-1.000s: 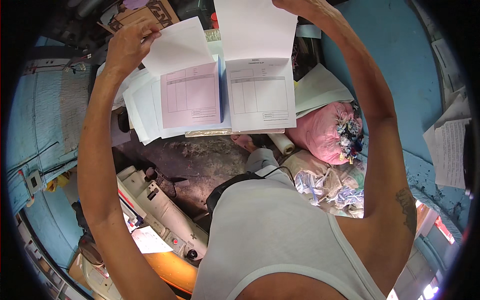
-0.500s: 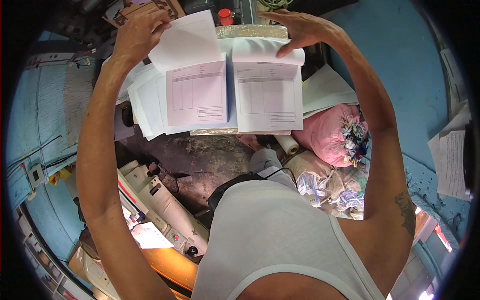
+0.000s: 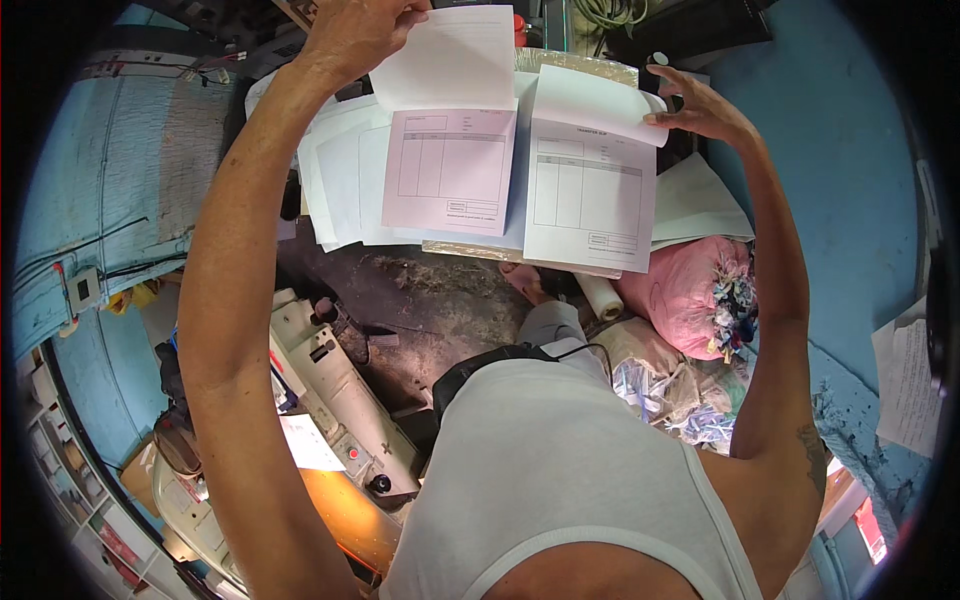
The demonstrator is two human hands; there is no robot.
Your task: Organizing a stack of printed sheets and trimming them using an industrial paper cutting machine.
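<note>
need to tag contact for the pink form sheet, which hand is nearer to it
Left. The left hand holds up a white page right above the pink form sheet; the right hand is off to its right, curling a white form page.

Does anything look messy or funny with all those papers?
Yes. Loose white sheets stick out crookedly left of the pink form. The left hand holds one page up, and the right hand curls back the white form.

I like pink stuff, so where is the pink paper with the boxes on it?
In the head view, the pink form lies upper middle, just under the white sheet lifted by the left hand, left of the white form.
</note>
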